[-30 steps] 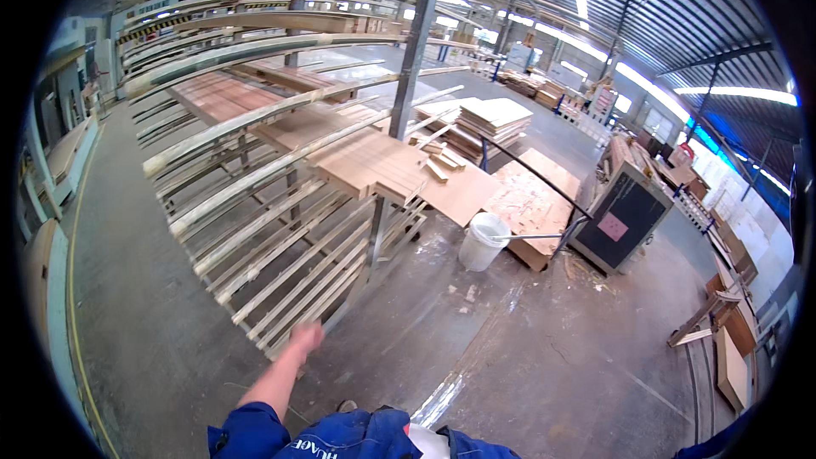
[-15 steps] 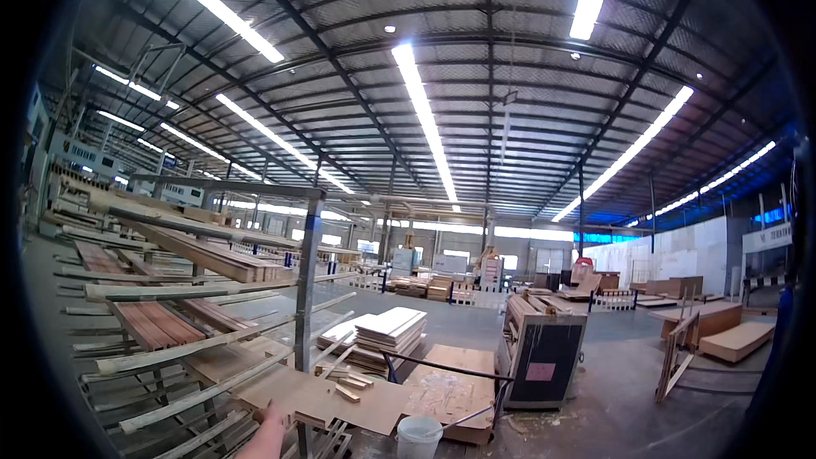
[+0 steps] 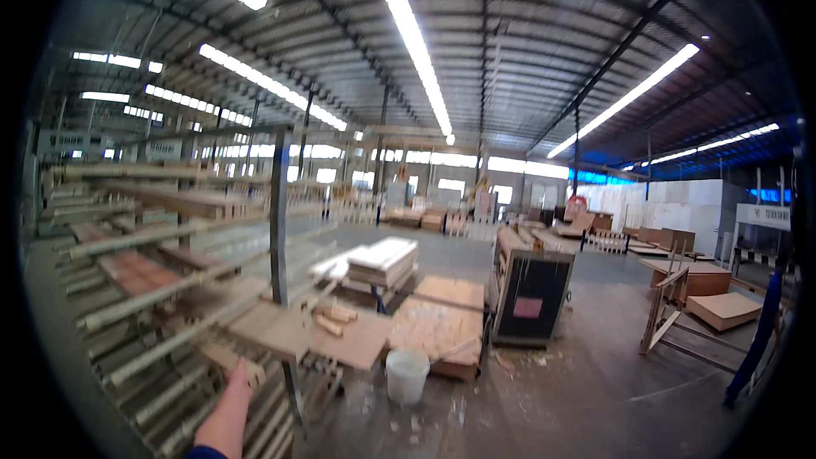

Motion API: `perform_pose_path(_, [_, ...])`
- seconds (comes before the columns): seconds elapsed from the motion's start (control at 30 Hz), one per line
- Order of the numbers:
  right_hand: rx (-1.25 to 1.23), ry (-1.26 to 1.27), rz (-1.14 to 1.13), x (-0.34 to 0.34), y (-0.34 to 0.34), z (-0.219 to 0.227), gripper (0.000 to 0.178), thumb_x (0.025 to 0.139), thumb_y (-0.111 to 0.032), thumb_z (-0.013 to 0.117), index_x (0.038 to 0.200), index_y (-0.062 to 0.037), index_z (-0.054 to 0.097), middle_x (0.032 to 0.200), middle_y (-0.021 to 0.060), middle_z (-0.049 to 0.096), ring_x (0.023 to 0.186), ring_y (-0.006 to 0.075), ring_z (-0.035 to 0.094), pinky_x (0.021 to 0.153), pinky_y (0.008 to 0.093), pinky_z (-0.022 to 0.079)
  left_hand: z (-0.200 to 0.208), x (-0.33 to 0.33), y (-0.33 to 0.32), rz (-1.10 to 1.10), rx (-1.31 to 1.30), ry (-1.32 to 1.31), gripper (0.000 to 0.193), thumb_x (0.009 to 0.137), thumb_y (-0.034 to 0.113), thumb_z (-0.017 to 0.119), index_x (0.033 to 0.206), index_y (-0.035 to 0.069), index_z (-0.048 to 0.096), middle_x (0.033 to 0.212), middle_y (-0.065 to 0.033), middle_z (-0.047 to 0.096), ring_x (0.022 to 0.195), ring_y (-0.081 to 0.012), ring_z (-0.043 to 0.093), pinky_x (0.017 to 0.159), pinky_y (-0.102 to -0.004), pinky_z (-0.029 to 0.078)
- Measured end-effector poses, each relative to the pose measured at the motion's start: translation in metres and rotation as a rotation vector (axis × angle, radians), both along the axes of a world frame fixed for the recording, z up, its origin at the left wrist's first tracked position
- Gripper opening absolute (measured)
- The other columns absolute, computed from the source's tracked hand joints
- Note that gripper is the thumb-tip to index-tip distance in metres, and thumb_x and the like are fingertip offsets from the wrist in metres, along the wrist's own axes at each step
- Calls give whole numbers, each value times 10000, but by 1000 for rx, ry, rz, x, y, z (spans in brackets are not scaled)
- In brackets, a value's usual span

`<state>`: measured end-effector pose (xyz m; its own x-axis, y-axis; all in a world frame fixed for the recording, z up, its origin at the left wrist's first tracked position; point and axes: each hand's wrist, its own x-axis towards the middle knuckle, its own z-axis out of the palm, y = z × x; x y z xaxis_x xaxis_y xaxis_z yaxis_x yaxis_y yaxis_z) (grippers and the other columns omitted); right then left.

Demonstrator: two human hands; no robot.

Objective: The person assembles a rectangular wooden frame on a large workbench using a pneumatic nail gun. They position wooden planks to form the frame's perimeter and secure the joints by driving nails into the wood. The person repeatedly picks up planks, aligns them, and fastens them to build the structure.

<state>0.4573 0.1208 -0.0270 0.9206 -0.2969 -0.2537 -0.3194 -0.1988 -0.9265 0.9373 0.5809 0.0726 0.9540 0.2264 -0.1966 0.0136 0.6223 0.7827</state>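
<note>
At the near left of the hall, your left hand reaches up from the lower edge toward the rack, its fingers pressed together and pointing at the near corner of the board that lies flat on the lower arms. The fingertips sit just beside that corner, touching it or close to it; you cannot tell which from here. Your right hand is out of view.

The board juts right, past the upright post, and a few short wood blocks lie loose on its right part. If you mean to shift it, I would take it by the near edge with the palm under and the thumb on top, and keep it level, since any tilt would likely send the blocks off toward the white bucket on the floor just right of it. Bring the other hand in before taking the weight; a wide panel held at one corner tends to twist.

Farther right stand a pallet of sheets and a dark machine cabinet, well apart from your reach.
</note>
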Motion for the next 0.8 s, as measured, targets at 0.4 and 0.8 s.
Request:
perform_pose_path(0.4, [-718, 226, 427, -286, -75, -255, 199, 938, -196, 703, 1019, -29, 774, 783, 53, 708, 734, 172, 682, 697, 350, 567, 106, -359, -26, 91, 110, 30, 400, 971, 213, 729, 1261, -30, 596, 1147, -123, 690, 988, -248, 698, 833, -402, 580])
perform_pose_path(0.8, [-27, -284, 331, -99, 25, 95, 392, 979, -227, 691, 1249, 57, 669, 1022, 114, 739, 903, 145, 686, 796, 293, 557, 132, -637, -113, 11, 88, 221, 342, 982, 212, 722, 1199, -23, 600, 1121, -99, 687, 982, -184, 679, 819, -362, 585])
